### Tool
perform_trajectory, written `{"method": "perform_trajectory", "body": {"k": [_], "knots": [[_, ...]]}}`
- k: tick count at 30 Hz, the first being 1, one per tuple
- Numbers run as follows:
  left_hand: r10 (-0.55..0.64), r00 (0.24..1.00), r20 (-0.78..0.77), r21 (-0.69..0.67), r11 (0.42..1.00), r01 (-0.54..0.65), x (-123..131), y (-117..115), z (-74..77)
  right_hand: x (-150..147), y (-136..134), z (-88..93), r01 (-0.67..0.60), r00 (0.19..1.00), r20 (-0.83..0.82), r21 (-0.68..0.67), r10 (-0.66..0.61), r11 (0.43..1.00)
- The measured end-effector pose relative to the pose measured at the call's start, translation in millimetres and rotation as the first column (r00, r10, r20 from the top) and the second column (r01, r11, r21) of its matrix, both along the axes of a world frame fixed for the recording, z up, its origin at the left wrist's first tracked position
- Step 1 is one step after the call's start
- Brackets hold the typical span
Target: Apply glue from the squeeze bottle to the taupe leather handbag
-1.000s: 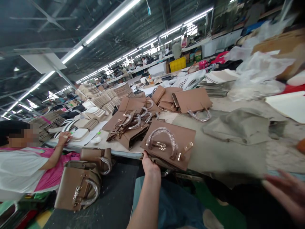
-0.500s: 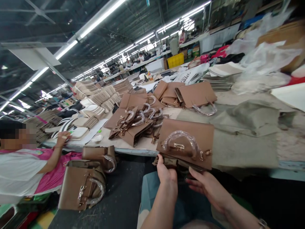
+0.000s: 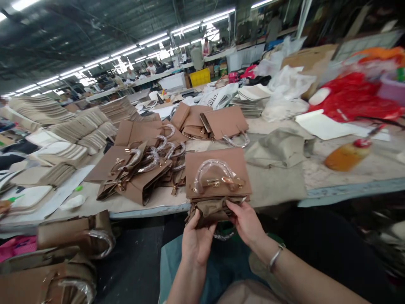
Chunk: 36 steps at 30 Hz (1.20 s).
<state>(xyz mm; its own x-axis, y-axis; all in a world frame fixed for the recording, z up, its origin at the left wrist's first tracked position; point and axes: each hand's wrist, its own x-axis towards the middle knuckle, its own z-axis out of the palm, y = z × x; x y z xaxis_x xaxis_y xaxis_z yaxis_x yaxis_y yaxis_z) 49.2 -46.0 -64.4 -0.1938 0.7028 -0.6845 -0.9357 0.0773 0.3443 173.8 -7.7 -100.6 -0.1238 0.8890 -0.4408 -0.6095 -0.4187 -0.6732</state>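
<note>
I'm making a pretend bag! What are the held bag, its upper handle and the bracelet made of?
Bag: probably leather or imitation, I can't tell which; smooth, matte, evenly brown. Handle: wrapped in what looks like clear glossy plastic, with crinkly glints. Bracelet: probably polished metal, being silvery and shiny.

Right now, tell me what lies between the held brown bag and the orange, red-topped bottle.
In the head view, crumpled grey-green material lies on the table between the held brown bag and the bottle.
</note>
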Motion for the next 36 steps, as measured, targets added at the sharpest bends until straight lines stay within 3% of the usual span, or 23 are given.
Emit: {"method": "perform_trajectory", "body": {"k": [7, 12, 16, 19, 22, 26, 30, 33, 36], "knots": [[-0.042, 0.998, 0.049, -0.051, 0.998, 0.045, -1, -20, -13.6, 7, -7, -3.9, -0.006, 0.999, 0.05, 0.103, 0.001, 0.995], [-0.354, 0.935, 0.032, -0.006, 0.935, 0.354, -4, -26, -19.4, 11, -6, -8.9, -0.028, 0.985, 0.175, 0.194, -0.007, 0.981], [-0.439, 0.896, -0.069, -0.045, 0.898, 0.437, 7, -7, -20.9, 14, -4, -10.0, -0.073, 0.937, 0.349, 0.285, -0.033, 0.956], [-0.466, 0.884, -0.036, -0.017, 0.885, 0.465, 25, 9, -23.3, 19, -1, -9.6, -0.135, 0.85, 0.524, 0.313, -0.052, 0.94], [-0.419, 0.907, -0.047, 0.034, 0.907, 0.42, 45, 19, -21.9, 26, 1, -7.6, -0.229, 0.702, 0.71, 0.302, -0.058, 0.925], [-0.342, 0.93, -0.135, -0.076, 0.939, 0.334, 63, 30, -16.8, 32, -1, 0.7, -0.38, 0.456, 0.89, 0.226, -0.032, 0.897], [-0.32, 0.938, -0.132, -0.128, 0.944, 0.304, 63, 37, -12.2, 33, -8, 16.8, -0.535, 0.26, 0.966, 0.149, -0.006, 0.832], [-0.298, 0.947, -0.119, -0.157, 0.948, 0.278, 59, 37, -3.9, 37, -16, 30.5, -0.644, 0.206, 0.978, 0.152, -0.021, 0.75], [-0.319, 0.942, -0.099, -0.193, 0.935, 0.297, 59, 35, 6.5, 47, -24, 40.4, -0.719, 0.22, 0.974, 0.203, -0.06, 0.664]]}}
